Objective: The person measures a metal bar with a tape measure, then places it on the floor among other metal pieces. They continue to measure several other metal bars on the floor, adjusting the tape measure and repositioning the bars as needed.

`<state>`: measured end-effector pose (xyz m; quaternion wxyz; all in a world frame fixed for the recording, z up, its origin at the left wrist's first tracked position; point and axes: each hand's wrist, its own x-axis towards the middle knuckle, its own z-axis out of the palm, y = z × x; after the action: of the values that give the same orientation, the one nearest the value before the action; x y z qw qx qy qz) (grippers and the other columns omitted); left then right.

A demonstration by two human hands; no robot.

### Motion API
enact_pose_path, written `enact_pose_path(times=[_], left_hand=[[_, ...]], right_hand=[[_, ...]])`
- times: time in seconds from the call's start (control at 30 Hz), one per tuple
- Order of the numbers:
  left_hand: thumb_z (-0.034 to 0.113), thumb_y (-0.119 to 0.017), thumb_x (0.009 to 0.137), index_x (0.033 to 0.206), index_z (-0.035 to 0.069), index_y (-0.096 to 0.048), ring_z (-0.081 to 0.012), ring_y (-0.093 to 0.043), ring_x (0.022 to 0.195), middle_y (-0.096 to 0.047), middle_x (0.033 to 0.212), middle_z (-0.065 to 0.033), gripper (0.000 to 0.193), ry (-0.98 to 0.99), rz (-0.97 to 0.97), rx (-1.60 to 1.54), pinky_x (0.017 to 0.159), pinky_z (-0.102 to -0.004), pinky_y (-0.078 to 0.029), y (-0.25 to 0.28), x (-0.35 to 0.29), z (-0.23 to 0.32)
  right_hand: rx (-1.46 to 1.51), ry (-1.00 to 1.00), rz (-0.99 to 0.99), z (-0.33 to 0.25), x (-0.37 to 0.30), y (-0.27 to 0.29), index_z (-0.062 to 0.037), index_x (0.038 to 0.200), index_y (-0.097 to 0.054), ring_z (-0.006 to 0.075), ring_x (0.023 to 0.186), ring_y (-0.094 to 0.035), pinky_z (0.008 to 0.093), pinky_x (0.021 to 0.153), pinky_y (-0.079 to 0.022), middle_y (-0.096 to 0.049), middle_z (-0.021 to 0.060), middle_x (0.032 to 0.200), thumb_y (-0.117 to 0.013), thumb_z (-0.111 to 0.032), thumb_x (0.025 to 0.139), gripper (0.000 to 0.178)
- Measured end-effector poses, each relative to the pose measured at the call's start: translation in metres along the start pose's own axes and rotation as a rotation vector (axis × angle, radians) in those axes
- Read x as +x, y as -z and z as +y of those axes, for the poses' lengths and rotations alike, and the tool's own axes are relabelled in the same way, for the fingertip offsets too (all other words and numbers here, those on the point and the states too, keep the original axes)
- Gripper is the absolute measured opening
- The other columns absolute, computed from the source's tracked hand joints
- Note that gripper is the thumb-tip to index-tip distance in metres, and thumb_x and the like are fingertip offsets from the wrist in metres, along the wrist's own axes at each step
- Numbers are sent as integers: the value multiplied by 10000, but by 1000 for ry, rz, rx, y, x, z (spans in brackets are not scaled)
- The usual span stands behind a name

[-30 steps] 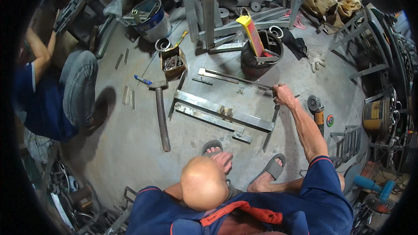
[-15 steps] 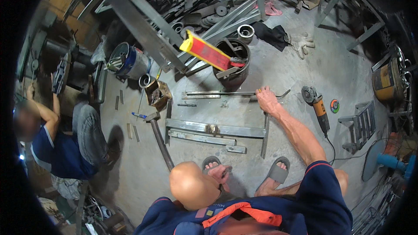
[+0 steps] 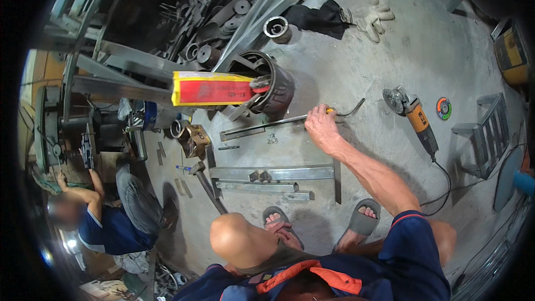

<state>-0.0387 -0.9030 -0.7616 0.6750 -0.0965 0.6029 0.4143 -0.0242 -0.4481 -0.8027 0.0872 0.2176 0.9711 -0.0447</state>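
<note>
My right hand (image 3: 322, 125) reaches forward to the right end of a long thin steel bar (image 3: 262, 128) lying on the concrete floor. Its fingers are closed around a small yellow-handled tool (image 3: 330, 111), and a bent rod (image 3: 354, 108) sticks out past the fingers. My left hand (image 3: 281, 234) rests loosely on my left sandalled foot, partly hidden by my knee and holding nothing. Between my feet and the bar lies a frame of steel angle pieces (image 3: 273, 174).
A black bucket (image 3: 276, 86) holds a yellow-and-red box (image 3: 214, 88). An orange angle grinder (image 3: 415, 117), a grinding disc (image 3: 443, 108), and a small metal frame (image 3: 485, 128) lie at right. Work gloves (image 3: 370, 17) lie further off, a hammer (image 3: 206, 181) at left. Another person (image 3: 111, 217) crouches far left.
The view has swung and drawn nearer to the floor. My right hand stays at the bar's right end, with its fingers now closed over the yellow tool. The other person remains at left.
</note>
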Motion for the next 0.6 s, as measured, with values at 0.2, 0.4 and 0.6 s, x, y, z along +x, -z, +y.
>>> enact_pose_path(times=[0.2,0.4,0.6], left_hand=[[248,-697,893,1115,84,-699,-220,-659,803,-678,882,-72,276,60,31,-30,753,-379,-535,-3,-16,18],[254,-693,904,1107,78,-694,-220,-658,813,-679,893,-78,268,126,42,0,760,-381,-536,-10,-25,36],[259,-688,915,1099,71,-690,-220,-658,822,-681,903,-83,263,126,52,-40,767,-383,-536,-24,-25,35]], right_hand=[[60,-1,-34,6,-3,15,64,1146,-703,406,1168,-553,628,881,-536,-657,239,1161,-669,-193,867,380],[69,2,-79,11,-3,20,-7,1115,-760,426,1156,-559,652,879,-537,-663,244,1181,-661,-211,866,336],[107,-5,-113,8,2,17,38,1168,-719,404,1198,-547,636,906,-529,-651,226,1216,-643,-194,890,370]])
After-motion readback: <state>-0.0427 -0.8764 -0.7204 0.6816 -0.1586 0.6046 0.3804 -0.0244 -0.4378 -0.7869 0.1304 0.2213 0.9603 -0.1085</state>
